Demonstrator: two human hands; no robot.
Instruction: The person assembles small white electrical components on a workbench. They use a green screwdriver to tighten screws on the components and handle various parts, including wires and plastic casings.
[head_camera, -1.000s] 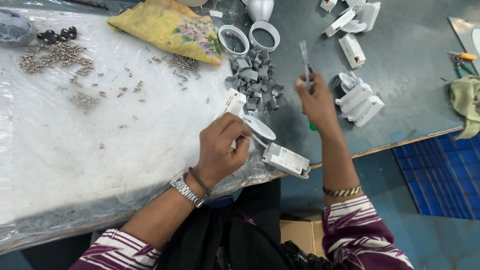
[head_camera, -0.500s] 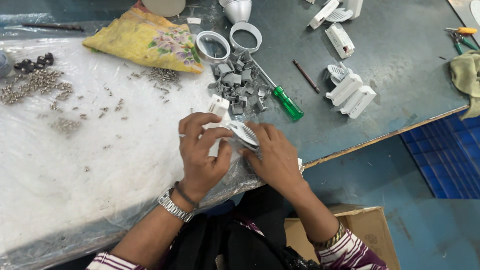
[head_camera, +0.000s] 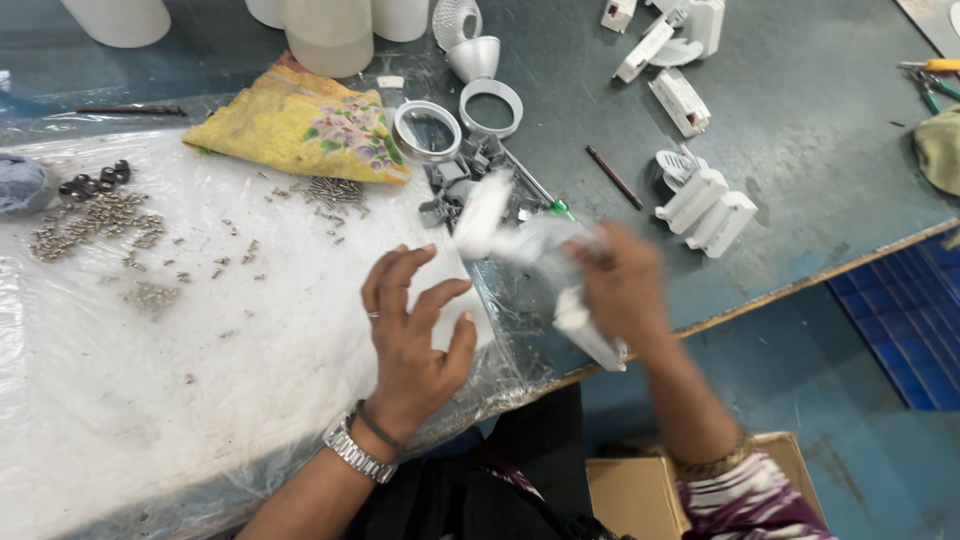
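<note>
The right hand (head_camera: 625, 285) is blurry, and its grip is closed around a white plastic part (head_camera: 520, 240) that it holds up just above the bench (head_camera: 800, 120). The part is blurry too, so its exact shape is hard to tell, but one end sticks up to the left and another white piece (head_camera: 590, 335) shows below the hand near the bench edge. The left hand (head_camera: 415, 335) is just beside it, with fingers spread wide and holding nothing; it hovers over a clear plastic sheet (head_camera: 200, 380) that covers the left side of the bench. A metal watch (head_camera: 352, 450) sits on the left wrist. Little silver screws (head_camera: 100, 220) lie in small heaps on the sheet, and some black rings (head_camera: 95, 180) lie near them. A yellow cloth with flowers (head_camera: 300, 130) lies at the top of the sheet. Next to the cloth are two round white rings (head_camera: 428, 130), and a pile of small grey parts (head_camera: 460, 185) is just below them. A screwdriver with a green handle (head_camera: 545, 200) lies behind the held part. More white plastic parts (head_camera: 705, 205) rest on the bare grey bench to the right, well apart from the hands. A thin dark stick (head_camera: 613, 177) lies between the grey pile and those white parts. A cardboard box (head_camera: 640, 490) is down below the bench edge, near the right arm.
</note>
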